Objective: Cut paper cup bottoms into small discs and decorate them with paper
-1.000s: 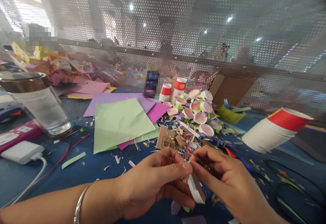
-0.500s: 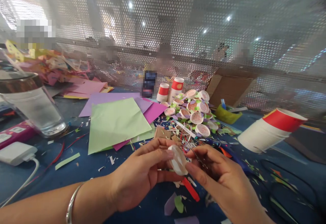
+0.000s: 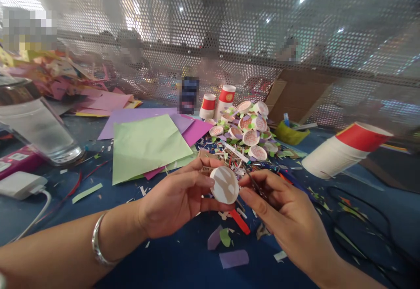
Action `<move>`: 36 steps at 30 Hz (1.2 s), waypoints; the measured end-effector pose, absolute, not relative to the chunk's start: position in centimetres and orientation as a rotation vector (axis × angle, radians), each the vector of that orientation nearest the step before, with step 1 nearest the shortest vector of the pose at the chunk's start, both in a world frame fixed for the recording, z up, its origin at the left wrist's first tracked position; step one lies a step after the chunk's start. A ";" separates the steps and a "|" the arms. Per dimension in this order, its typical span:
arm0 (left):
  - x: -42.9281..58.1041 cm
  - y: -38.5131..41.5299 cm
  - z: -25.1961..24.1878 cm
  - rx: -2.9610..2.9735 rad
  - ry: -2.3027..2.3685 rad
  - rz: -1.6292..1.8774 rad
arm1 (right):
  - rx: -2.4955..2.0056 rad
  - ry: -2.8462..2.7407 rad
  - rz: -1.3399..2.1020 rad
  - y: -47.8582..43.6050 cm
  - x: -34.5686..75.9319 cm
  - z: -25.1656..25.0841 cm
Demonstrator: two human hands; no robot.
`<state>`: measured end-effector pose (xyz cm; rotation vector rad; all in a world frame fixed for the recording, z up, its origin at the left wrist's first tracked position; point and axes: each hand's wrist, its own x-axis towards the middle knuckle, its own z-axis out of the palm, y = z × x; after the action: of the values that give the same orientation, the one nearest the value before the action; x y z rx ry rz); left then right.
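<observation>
While the left hand (image 3: 179, 195) grasps a round white disc (image 3: 225, 185) by its left side, the flat face is toward the viewer, probably so the right edge is free. The right hand (image 3: 288, 210) has its grip curled around a thin dark tool (image 3: 257, 186), partly hidden; its thumb is close to the disc, contact unclear. The disc is above the near middle of a blue desk (image 3: 141, 265). Farther off, similar discs (image 3: 251, 138) are heaped, perhaps to leave working room.
</observation>
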<state>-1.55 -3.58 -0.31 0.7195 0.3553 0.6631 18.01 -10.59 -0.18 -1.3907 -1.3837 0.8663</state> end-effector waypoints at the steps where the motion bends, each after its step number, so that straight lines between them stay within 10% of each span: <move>1: -1.6 -3.5 -0.4 0.741 0.336 0.660 | -1.400 -1.378 0.877 -10.7 18.1 -0.1; 36: -2.8 -2.5 -0.1 1.278 0.306 0.591 | -1.313 -1.370 1.201 -11.0 19.2 -0.2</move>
<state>-2.81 -2.55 -0.12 1.2780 0.3061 0.5911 19.16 -11.04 -0.18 -1.3133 -1.3697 1.2010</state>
